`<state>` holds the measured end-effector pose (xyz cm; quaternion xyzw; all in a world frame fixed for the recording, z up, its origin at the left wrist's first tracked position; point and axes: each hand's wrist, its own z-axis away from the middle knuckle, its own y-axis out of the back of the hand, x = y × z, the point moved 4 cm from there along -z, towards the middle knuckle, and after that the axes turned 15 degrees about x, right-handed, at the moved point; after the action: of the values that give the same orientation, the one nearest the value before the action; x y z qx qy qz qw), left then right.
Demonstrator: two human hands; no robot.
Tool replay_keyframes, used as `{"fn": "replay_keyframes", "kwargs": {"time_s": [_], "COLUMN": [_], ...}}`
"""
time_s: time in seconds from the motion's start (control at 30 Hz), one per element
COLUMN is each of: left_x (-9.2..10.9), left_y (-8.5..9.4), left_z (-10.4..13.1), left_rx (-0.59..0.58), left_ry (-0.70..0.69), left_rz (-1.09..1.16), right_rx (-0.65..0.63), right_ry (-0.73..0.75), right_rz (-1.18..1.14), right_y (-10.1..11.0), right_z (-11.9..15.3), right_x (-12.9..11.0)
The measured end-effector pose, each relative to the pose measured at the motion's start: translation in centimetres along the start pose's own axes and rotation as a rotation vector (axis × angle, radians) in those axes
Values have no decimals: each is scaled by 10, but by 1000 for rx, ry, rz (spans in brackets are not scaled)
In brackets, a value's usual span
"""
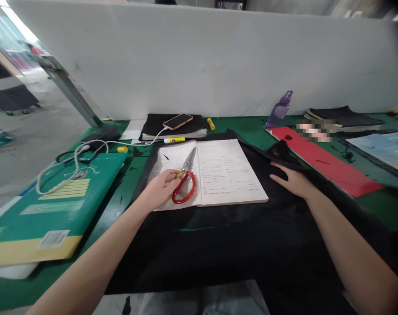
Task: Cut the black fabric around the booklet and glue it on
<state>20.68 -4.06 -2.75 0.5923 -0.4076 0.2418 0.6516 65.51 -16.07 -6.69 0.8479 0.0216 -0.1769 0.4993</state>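
Note:
An open book [230,175] with printed pages lies on a large black sheet [215,249]. Over its left page are red-handled scissors [188,183], blades pointing away from me and nearly together. My left hand [164,186] is closed at the scissors' handle, fingers curled; yellow parts show beside the fingers, and their full shape is hidden. At the right, my right hand [293,183] grips the sheet's raised, folded edge, with some fingers hidden by the fold. A small green slit shows in the sheet in front of the book.
A green workbook [97,183] with a white cable [76,164] is at left. Behind are a phone [178,121] on a black-covered book [153,127], a yellow glue stick [174,140] and a purple bottle [279,111]. A red strip [323,159] lies at right, before a white partition [202,61].

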Motion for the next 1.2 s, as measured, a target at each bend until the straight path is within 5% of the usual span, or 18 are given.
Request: {"fn": "replay_keyframes", "kwargs": {"time_s": [0.33,0.47,0.67,0.87,1.03,1.2], "left_x": [12,7,6,26,51,45], "left_y": [1,-3,-8,-6,24,81], "left_z": [12,13,13,24,38,26], "left_rx": [106,94,-31,-89,50,171], "left_ry": [-298,-251,44,-320,-515,-448], "left_rz": [-475,-315,215,82,-213,-225], "right_rx": [10,20,16,14,14,3], "right_ry": [11,29,8,27,56,76], "right_rz": [-4,4,33,52,109,226], "right_y": [-2,-4,-1,-1,0,3], "right_z": [0,0,0,1,1,1], "right_x": [2,4,1,-1,-3,-9]}}
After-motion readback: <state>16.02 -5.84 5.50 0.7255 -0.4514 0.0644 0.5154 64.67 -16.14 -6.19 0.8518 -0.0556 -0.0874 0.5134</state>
